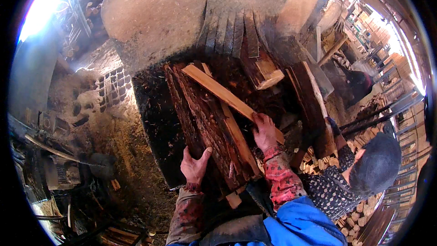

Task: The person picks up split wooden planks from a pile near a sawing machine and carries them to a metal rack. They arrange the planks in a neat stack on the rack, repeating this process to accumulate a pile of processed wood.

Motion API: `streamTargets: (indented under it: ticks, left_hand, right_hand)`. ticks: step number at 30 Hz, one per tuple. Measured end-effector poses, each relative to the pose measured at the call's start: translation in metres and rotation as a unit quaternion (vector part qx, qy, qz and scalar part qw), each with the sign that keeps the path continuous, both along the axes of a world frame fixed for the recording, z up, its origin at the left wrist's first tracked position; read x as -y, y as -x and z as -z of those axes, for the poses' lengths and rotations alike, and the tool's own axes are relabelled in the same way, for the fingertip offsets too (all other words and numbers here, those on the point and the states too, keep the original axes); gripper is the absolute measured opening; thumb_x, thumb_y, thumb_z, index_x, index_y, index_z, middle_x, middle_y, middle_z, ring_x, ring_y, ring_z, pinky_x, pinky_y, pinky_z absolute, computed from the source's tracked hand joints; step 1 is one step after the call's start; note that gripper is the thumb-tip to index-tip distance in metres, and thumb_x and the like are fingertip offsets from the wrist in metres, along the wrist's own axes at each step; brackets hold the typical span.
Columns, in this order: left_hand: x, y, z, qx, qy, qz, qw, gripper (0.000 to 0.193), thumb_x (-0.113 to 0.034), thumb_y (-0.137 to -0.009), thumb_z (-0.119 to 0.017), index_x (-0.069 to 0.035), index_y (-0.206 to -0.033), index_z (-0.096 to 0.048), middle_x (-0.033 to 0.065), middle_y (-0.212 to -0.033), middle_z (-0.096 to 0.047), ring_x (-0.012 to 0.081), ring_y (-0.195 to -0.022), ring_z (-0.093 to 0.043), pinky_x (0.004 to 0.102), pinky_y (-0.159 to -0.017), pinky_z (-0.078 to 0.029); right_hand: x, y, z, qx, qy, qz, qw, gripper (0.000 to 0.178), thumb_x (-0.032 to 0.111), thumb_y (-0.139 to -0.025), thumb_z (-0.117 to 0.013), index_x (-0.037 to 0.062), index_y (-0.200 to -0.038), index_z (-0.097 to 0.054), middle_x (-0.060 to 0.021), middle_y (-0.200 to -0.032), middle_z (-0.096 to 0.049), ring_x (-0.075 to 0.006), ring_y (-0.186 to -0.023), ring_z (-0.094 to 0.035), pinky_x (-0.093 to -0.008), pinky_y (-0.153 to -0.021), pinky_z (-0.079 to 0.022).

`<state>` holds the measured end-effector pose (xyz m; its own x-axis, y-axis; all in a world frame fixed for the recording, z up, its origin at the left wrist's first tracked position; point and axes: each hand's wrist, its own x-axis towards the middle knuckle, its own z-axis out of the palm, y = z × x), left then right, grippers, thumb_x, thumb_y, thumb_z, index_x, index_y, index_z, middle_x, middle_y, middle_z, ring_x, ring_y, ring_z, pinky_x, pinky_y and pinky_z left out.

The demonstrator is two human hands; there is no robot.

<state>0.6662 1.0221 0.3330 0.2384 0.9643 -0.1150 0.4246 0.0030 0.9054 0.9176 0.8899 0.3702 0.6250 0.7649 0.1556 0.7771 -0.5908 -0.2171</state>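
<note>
Several long bark-covered wood slabs (200, 114) lie side by side on a dark table in front of me. At their near left edge is my left hand (195, 167), its thumb over the bark and its fingers along the side, gripping the slab's edge. A pale sawn wood strip (218, 92) crosses diagonally above the slabs. My right hand (265, 133) is closed around this strip near its lower right end, thumb and fingers wrapped over it. Parts of the right fingers are hidden.
Beyond the slabs, a large machine housing (159, 23) has hanging dark flaps (232, 29), with a wood piece (268, 75) below them. At right, a co-worker in a dark cap (375, 161) handles another bark slab (312, 105). Stacked wood pieces (353, 221) lie beyond.
</note>
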Motion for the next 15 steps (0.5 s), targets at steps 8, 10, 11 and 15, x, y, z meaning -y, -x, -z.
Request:
streamTargets:
  ticks: [8, 10, 11, 15]
  left_hand:
    - [0.0, -0.002, -0.05, -0.041, 0.024, 0.027, 0.998, 0.084, -0.048, -0.069, -0.082, 0.008, -0.123, -0.051, 0.0193, -0.109, -0.065, 0.0257, -0.101, -0.061, 0.0364, -0.087, -0.049]
    - [0.0, -0.002, -0.047, -0.032, 0.035, 0.034, 0.998, 0.081, -0.042, -0.072, -0.083, 0.011, -0.124, -0.05, 0.0174, -0.113, -0.064, 0.0204, -0.101, -0.06, 0.0339, -0.089, -0.047]
    - [-0.002, 0.002, -0.033, -0.019, 0.038, 0.03, 0.999, 0.081, -0.042, -0.072, -0.083, 0.011, -0.124, -0.05, 0.0175, -0.112, -0.064, 0.0204, -0.101, -0.06, 0.0334, -0.089, -0.047]
    - [-0.003, 0.0, -0.008, -0.002, -0.005, 0.019, 1.0, 0.087, -0.056, -0.063, -0.081, 0.004, -0.121, -0.055, 0.0216, -0.1, -0.068, 0.0362, -0.095, -0.066, 0.0399, -0.081, -0.051]
  right_hand:
    - [-0.002, -0.011, -0.042, -0.258, -0.193, -0.035, 0.946, 0.038, 0.012, -0.088, -0.062, -0.0076, -0.119, -0.054, -0.0203, -0.107, -0.065, -0.0295, -0.1, -0.063, -0.0363, -0.085, -0.05]
    - [-0.004, 0.002, -0.049, -0.36, -0.233, -0.011, 0.904, 0.039, 0.01, -0.088, -0.063, -0.0109, -0.119, -0.054, -0.0194, -0.106, -0.066, -0.0226, -0.099, -0.062, -0.0333, -0.085, -0.049]
    - [-0.006, 0.021, -0.066, -0.462, -0.24, 0.042, 0.853, 0.041, 0.011, -0.088, -0.064, -0.0144, -0.118, -0.053, -0.0154, -0.104, -0.066, -0.0161, -0.095, -0.06, -0.0303, -0.084, -0.049]
    - [-0.007, 0.057, -0.062, -0.333, -0.201, -0.013, 0.921, 0.039, 0.014, -0.087, -0.066, -0.009, -0.117, -0.056, -0.0135, -0.093, -0.065, -0.0219, -0.086, -0.061, -0.0317, -0.078, -0.05]
